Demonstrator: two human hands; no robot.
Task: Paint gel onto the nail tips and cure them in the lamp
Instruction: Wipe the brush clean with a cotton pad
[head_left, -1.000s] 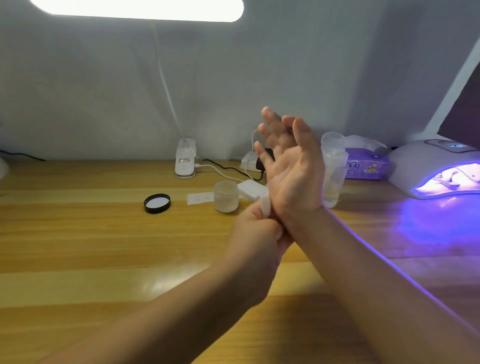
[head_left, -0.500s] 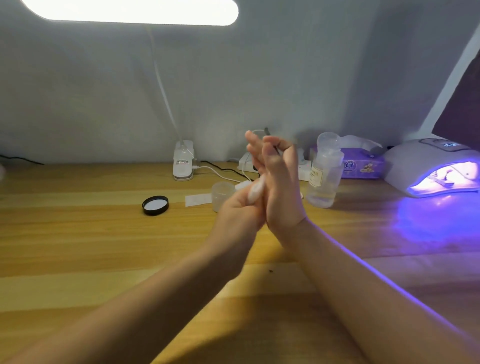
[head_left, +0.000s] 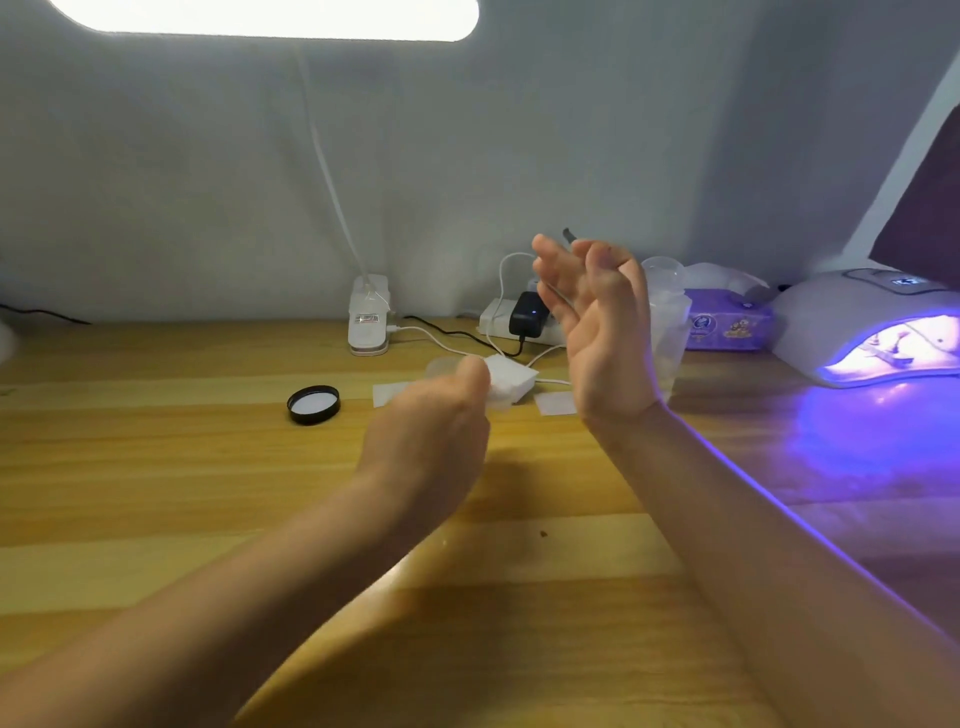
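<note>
We see both bare hands raised over the wooden bench (head_left: 156, 467) at the centre of the frame, apart from each other. The right hand (head_left: 597, 332) stands upright with its palm turned toward frame left, fingers straight and slightly spread; a thin dark tool tip (head_left: 569, 235) pokes up behind the fingertips, but we cannot tell whether that hand's grip has hold of it. The left hand (head_left: 431, 431) is lower and blurred, its back toward us, fingers curled away; whether its grip has anything in it we cannot tell.

The curing lamp (head_left: 872, 327) sits at the right edge of the frame, glowing violet and throwing purple light across the bench; pale shapes lie inside its opening, too washed out to name. Just behind the left hand lies a white pad stack (head_left: 511, 376), with a frosted jar (head_left: 441, 366) partly hidden beside it. A black lid (head_left: 314, 404) lies left of centre, inner face up. A clear bottle (head_left: 665, 322) stands behind the right hand, a purple tissue pack (head_left: 727, 322) next to it. A white clamp base (head_left: 369, 322) and a black plug (head_left: 527, 314) stand along the wall.
</note>
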